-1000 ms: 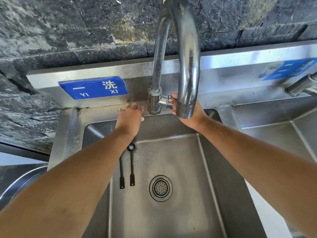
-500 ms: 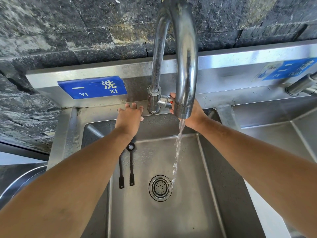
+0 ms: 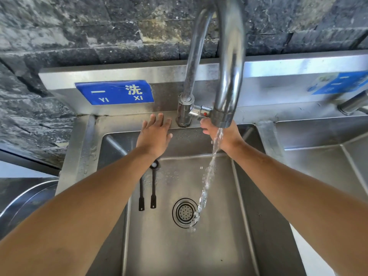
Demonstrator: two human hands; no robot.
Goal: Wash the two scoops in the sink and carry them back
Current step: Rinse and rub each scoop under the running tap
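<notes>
Steel sink [image 3: 247, 196], water running mid-frame; two black scoops [image 3: 148, 188] lie inside. Left hand [image 3: 154, 134] flat on rim; right hand [image 3: 223, 134] grip unclear, below the tap handle [image 3: 201, 112].

Scoops [image 3: 148, 188] in sink [image 3: 247, 196] (left of drain [image 3: 184, 213]).

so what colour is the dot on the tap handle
Red: a small red dot on the chrome tap handle, clearest in the head view.
</notes>
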